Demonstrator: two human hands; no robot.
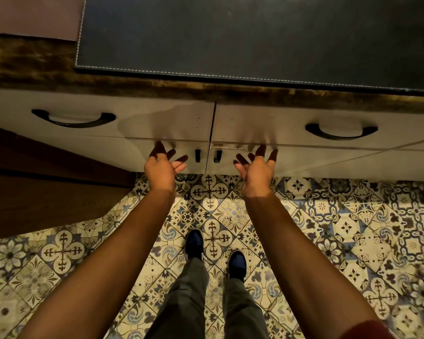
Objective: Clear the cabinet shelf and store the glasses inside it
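Left drawer handle (74, 119) dark against pale front. Left hand (162, 165) palm-up, fingers (159, 149) spread, holding nothing, before the closed cabinet doors (179, 155). Two small door handles (197, 155) between both hands. Right hand (256, 168) likewise, spread and empty. Right drawer handle (340, 132). Black mat (255, 33) on the surface (30, 62) above. No glasses visible.

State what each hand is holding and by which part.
Nothing is held. The left hand and right hand are open, fingers spread, near the two small cabinet door handles without touching them.
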